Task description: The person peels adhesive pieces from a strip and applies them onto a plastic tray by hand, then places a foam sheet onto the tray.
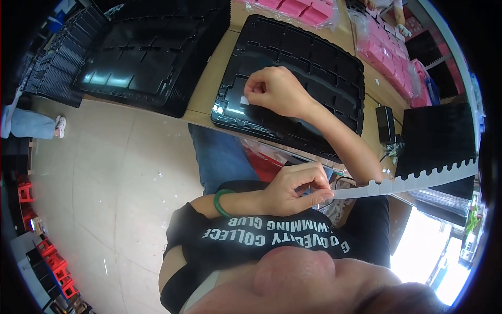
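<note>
A long, whitish strip with a notched upper edge (402, 184) stretches out to the right. My left hand (295, 189), with a green bangle on the wrist, pinches its near end between thumb and fingers, in front of my black shirt. Farther off, my right hand (277, 91) is curled closed above a black plastic tray (308, 65) with moulded compartments. At its fingertips shows a small white piece (244, 100), pinched low against the near left part of the tray. The tray lies on a brown cardboard-like surface.
A tall stack of black trays (141, 57) stands at the left, with more upright black trays (57, 63) beyond. Pink trays in clear wrap (384, 49) lie at the far right, near another person's hand (402, 30). A black power adapter (386, 124) sits right of the tray.
</note>
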`<state>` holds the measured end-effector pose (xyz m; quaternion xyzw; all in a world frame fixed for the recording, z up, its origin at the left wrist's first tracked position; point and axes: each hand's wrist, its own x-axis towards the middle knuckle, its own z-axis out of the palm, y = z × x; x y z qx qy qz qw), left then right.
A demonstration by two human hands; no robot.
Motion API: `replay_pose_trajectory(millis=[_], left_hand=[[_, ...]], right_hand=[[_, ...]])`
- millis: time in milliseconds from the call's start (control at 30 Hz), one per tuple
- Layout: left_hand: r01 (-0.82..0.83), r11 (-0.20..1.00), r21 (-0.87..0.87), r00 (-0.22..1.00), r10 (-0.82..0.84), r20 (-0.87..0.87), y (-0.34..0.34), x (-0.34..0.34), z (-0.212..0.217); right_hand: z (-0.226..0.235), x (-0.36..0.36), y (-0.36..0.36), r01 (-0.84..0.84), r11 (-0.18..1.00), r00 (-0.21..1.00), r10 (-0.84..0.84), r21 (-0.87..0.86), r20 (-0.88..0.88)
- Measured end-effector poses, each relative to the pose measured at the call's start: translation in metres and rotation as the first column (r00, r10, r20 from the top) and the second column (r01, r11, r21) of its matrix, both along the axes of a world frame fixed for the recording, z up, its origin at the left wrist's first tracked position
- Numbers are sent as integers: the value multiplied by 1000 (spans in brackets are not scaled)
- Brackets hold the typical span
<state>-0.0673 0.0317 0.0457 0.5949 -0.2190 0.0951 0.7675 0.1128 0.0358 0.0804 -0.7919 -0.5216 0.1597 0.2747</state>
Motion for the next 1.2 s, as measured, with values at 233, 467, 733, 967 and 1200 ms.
replay_pose_trajectory(millis=[233, 467, 733, 967, 1200], left_hand=[[249, 890, 382, 943, -313, 116, -10, 10, 3], [453, 775, 440, 891, -374, -259, 9, 8, 17], [22, 767, 641, 1000, -11, -20, 59, 24, 77], [-389, 721, 573, 676, -199, 709, 36, 57, 167], [-301, 822, 482, 553, -261, 791, 36, 87, 167]], right_hand=[[16, 10, -76, 122, 976, 592, 75, 182, -802], [11, -30, -269, 608, 794, 175, -147, -10, -974], [-11, -93, -469, 946, 302, 158, -748, -118, -644], [-4, -146, -549, 975, 193, 0, -508, 114, 861], [118, -34, -273, 346, 887, 761, -457, 307, 461]])
